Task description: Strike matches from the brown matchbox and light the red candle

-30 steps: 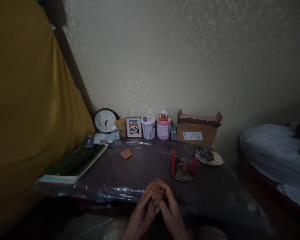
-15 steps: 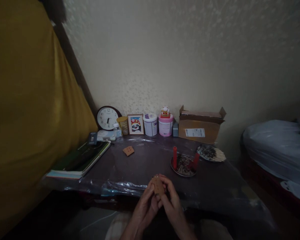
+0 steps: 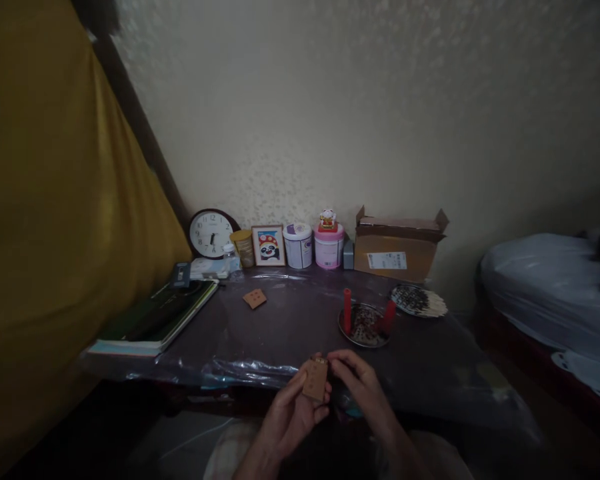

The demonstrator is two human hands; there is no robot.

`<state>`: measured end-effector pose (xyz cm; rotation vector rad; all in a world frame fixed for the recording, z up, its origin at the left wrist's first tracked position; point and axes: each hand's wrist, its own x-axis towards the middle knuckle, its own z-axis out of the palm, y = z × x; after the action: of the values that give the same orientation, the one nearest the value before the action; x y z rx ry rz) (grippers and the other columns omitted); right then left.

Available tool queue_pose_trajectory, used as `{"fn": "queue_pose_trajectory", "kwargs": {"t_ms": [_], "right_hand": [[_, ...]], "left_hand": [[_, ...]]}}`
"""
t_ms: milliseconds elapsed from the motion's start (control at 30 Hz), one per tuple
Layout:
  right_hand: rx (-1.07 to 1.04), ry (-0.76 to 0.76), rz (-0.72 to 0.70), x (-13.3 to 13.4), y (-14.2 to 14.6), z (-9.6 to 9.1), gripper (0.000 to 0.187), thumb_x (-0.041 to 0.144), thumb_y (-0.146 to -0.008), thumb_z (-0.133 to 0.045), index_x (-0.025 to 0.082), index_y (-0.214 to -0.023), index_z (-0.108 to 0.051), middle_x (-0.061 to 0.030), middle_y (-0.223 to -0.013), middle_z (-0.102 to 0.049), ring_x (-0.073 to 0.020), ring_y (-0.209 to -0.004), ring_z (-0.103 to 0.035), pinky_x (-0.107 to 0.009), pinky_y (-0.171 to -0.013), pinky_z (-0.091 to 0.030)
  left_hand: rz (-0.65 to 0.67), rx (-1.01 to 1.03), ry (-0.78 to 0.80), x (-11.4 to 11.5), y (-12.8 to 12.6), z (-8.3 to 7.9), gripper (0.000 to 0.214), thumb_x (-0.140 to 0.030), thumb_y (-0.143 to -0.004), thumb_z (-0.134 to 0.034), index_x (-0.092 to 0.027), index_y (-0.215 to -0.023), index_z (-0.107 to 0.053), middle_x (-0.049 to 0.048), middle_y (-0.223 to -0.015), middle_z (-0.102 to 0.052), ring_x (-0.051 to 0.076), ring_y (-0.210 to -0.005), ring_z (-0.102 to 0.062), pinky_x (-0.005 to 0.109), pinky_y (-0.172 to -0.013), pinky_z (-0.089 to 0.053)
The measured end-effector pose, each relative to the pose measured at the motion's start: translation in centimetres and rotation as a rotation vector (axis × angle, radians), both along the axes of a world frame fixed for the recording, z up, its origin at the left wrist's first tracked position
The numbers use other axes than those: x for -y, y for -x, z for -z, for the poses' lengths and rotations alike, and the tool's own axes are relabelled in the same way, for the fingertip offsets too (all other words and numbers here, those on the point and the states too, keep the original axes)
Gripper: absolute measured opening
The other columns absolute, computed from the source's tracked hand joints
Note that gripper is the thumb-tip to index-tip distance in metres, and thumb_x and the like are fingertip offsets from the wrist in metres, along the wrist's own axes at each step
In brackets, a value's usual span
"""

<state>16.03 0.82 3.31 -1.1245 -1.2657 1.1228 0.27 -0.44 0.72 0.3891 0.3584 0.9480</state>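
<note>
Parted now, my hands no longer wrap one another: my right hand (image 3: 365, 390) sits off to the side of the card (image 3: 315, 381), which my left hand (image 3: 293, 417) pinches upright between thumb and fingers. My right fingers curl loosely toward the card's top edge; I cannot tell whether they touch it. The card hangs nearer me than the dish (image 3: 364, 341), over the tabletop's (image 3: 290, 327) near edge. Two red candles (image 3: 347, 311) stand in the dish. A second card (image 3: 255, 298) lies flat beyond the dish, to its left.
</note>
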Motion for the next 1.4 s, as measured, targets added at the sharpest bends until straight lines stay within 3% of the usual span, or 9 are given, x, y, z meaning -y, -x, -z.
{"fn": "queue_pose_trajectory", "kwargs": {"t_ms": [200,433,667,800,1167,1400], "right_hand": [[-0.051,0.056,-0.024,-0.2,-0.2,1.0,0.029,0.047,-0.069,-0.069,0.018,-0.071,-0.068,-0.0010,-0.070,-0.068,-0.0163,-0.067,-0.062,-0.026,-0.063,-0.049],[0.035,0.052,0.063,-0.5,-0.4,1.0,0.029,0.046,-0.067,-0.069,0.018,-0.066,-0.067,0.0007,-0.059,-0.064,-0.0144,-0.056,-0.058,-0.026,-0.056,-0.048],[0.283,-0.150,-0.009,0.1,-1.2,0.2,0.017,0.033,-0.081,-0.058,0.020,-0.079,-0.068,-0.0013,-0.079,-0.067,-0.0177,-0.078,-0.062,-0.028,-0.074,-0.048],[0.396,-0.274,-0.109,0.5,-1.5,-0.2,0.018,0.026,-0.087,-0.052,0.023,-0.084,-0.070,-0.0019,-0.084,-0.065,-0.0164,-0.082,-0.062,-0.027,-0.077,-0.046],[0.514,-0.302,-0.200,0.5,-2.2,0.4,0.016,0.023,-0.089,-0.051,0.023,-0.082,-0.066,-0.0003,-0.083,-0.063,-0.0153,-0.079,-0.061,-0.026,-0.075,-0.046],[0.577,-0.315,-0.215,0.4,-2.7,0.7,0.017,0.022,-0.093,-0.043,0.022,-0.086,-0.058,-0.0010,-0.085,-0.060,-0.0148,-0.081,-0.058,-0.025,-0.076,-0.043]], "left_hand": [[0.094,-0.007,0.002,0.5,0.0,0.1,0.029,-0.027,-0.089,-0.045,-0.015,-0.111,-0.059,0.0105,-0.083,-0.070,0.015,-0.070,-0.065,0.025,-0.062,-0.044],[0.125,-0.040,0.006,0.5,0.0,0.2,0.028,-0.028,-0.090,-0.042,-0.016,-0.109,-0.060,0.0096,-0.079,-0.071,0.015,-0.067,-0.065,0.025,-0.060,-0.043],[0.136,-0.046,0.015,0.4,0.3,0.3,0.027,-0.027,-0.090,-0.041,-0.017,-0.106,-0.061,0.0099,-0.078,-0.071,0.015,-0.066,-0.065,0.025,-0.060,-0.043],[0.154,-0.072,0.021,0.4,0.3,0.3,0.029,-0.027,-0.089,-0.042,-0.015,-0.110,-0.059,0.0110,-0.080,-0.071,0.016,-0.065,-0.065,0.026,-0.059,-0.043],[0.158,-0.124,0.013,0.5,0.6,0.8,0.032,-0.026,-0.088,-0.040,-0.015,-0.113,-0.057,0.0127,-0.083,-0.071,0.016,-0.063,-0.065,0.025,-0.056,-0.043],[0.169,-0.119,0.021,0.2,0.6,0.5,0.044,-0.026,-0.087,-0.040,-0.016,-0.130,-0.043,0.0120,-0.080,-0.071,0.016,-0.059,-0.064,0.026,-0.053,-0.043]]}}
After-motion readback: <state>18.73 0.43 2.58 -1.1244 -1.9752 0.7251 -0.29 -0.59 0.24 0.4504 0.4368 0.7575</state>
